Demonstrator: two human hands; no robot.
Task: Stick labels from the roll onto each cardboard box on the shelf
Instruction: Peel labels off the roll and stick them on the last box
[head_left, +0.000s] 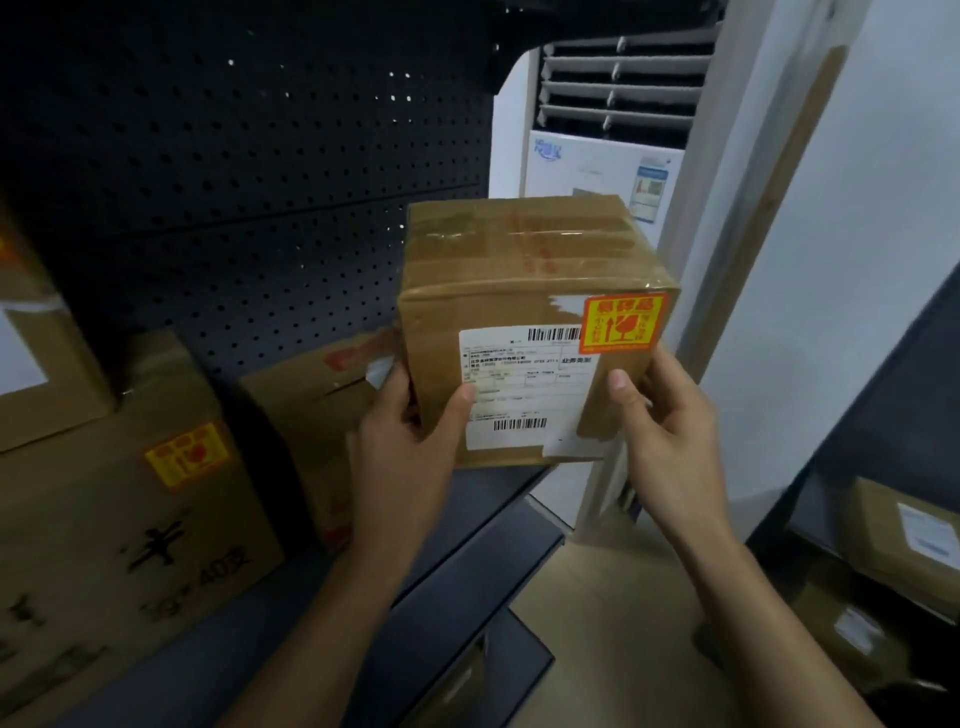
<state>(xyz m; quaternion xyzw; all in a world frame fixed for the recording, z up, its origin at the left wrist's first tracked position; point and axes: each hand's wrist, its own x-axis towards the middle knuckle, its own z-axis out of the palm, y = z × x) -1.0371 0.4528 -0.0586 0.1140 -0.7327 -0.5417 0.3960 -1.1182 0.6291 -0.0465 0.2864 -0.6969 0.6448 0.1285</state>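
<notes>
Head view looks down a dim aisle where a person holds a small cardboard box (519, 312) up in the air, just over the right end of the dark shelf (467, 545). The left hand (410, 447) grips its lower left edge and the right hand (670, 431) grips its lower right edge. Each hand's fingers are wrapped round a side and each thumb is pressed on the front face. That face carries a white shipping label (524, 384) with barcodes, and a red-and-yellow sticker (618, 323) sits at its upper right corner, overlapping the label. Clear tape shines across the top flaps. On the shelf to the left stands a large carton (119, 519) bearing a yellow sticker (187, 455), another box stacked on top of it, and a plain carton (311, 405) just behind the left hand. A black pegboard panel (249, 182) backs the shelf. Beyond the held box stands a white floor air conditioner (597, 166) with slatted vents, beside a pale wall (831, 260). Tan floor (623, 571) shows below, and at far right a second rack (883, 415) holds more labelled parcels (904, 540).
</notes>
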